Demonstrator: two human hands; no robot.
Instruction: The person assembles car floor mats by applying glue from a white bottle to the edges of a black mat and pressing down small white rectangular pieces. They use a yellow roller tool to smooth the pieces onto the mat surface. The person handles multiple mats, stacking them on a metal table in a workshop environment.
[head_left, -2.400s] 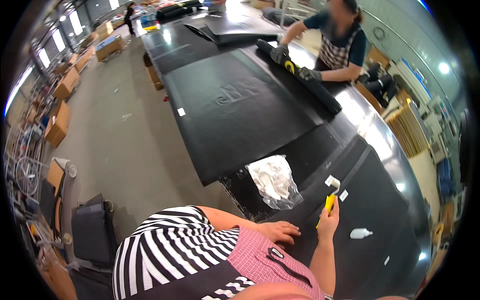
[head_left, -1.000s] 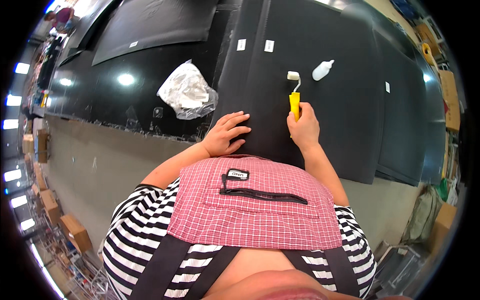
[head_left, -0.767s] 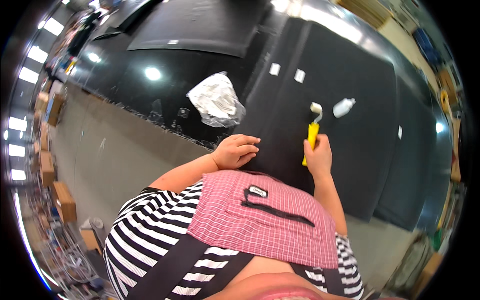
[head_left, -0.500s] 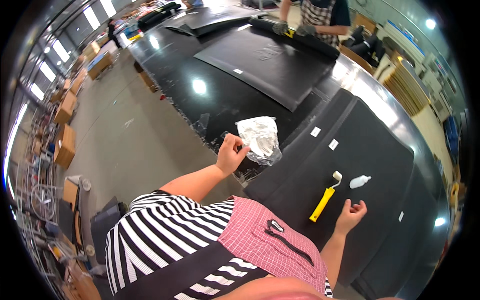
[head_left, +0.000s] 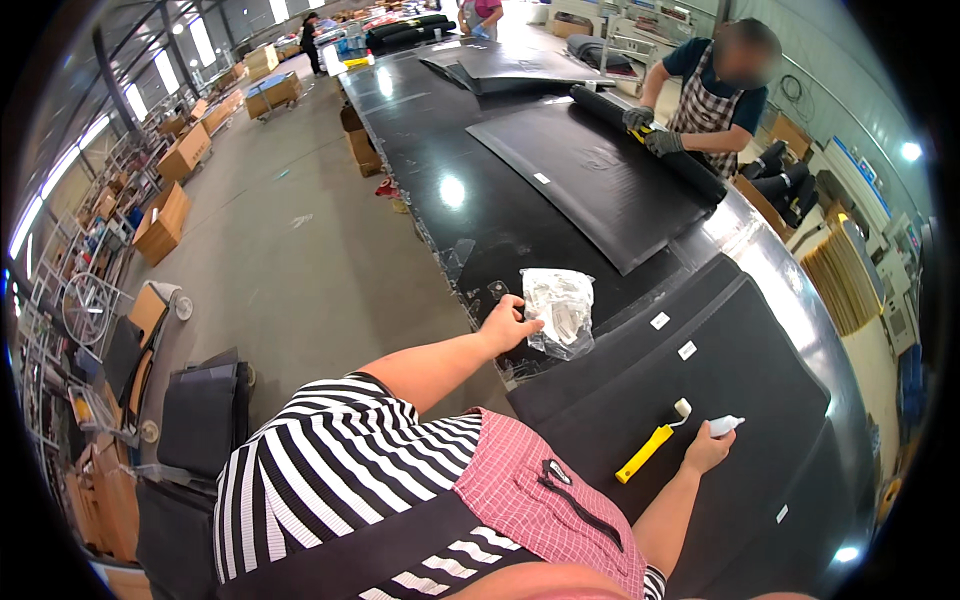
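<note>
My left hand [head_left: 505,324] is at the near-left edge of a clear plastic bag [head_left: 558,308] with white pieces inside, thumb and fingers apart. Whether it touches the plastic I cannot tell. My right hand [head_left: 707,449] is closed round a small white squeeze bottle [head_left: 724,426], whose nozzle points right. Left of that hand lies a small roller [head_left: 650,447] with a yellow handle and a pale head. Beneath them are overlapping black sheets [head_left: 640,400] bearing small white labels [head_left: 687,350].
Across the black table [head_left: 430,170], a co-worker in gloves [head_left: 665,143] holds a rolled black sheet [head_left: 705,178]. A flat black sheet [head_left: 590,170] lies before them. At left are the floor [head_left: 290,250], cardboard boxes [head_left: 160,225] and a stack of black panels [head_left: 205,415].
My right hand has moved up from beside the bottle and closed on it. The fingers of my left hand have spread by the bag. The whole view has shifted, showing more of the co-worker.
</note>
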